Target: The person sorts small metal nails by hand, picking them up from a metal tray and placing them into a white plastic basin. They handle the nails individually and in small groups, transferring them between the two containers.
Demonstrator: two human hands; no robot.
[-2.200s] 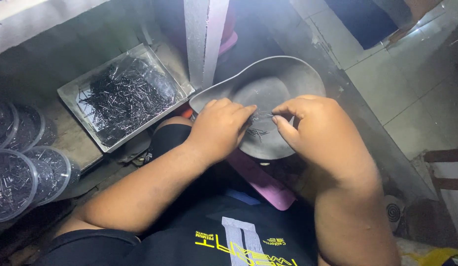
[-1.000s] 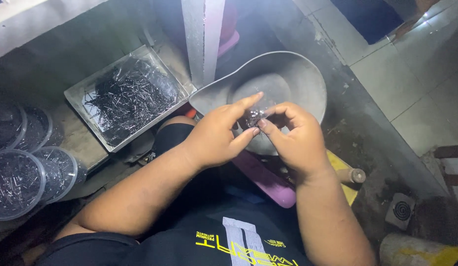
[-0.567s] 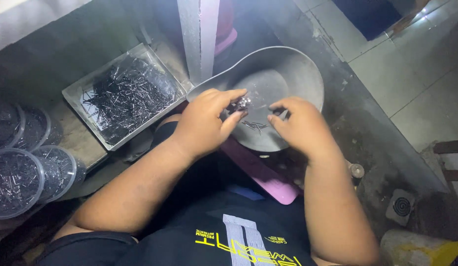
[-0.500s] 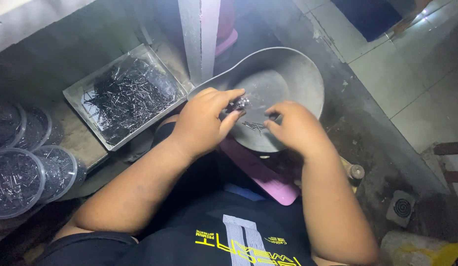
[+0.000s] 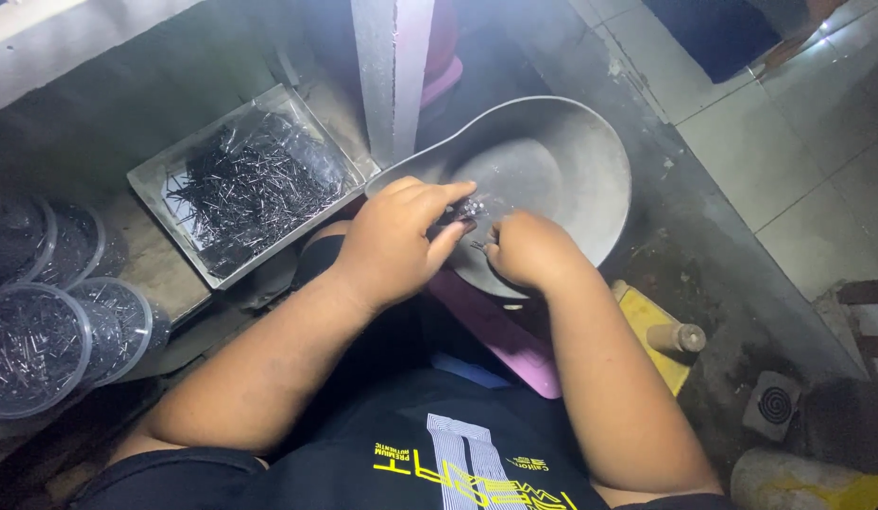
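Head view shows the left hand (image 5: pixel 396 241) pinching a small bundle of thin metal pins (image 5: pixel 465 210) over the grey pan (image 5: pixel 562 175), the right hand (image 5: pixel 528 250) curled beside it gripping one pin; light, stiff, slippery, probably best held mid-bundle.

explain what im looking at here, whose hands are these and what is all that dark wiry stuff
There is no machine here. The picture comes from a camera worn on a person's head, looking down at their own two bare hands. The left hand pinches a small bunch of thin metal pins at its fingertips. The right hand is curled beside it, and what it holds cannot be made out. Both hands are over a grey metal pan set in front of the person. To the left, a shallow rectangular tray holds a pile of dark thin pins. Further left, round clear tubs hold more of them. A tiled floor shows on the right.
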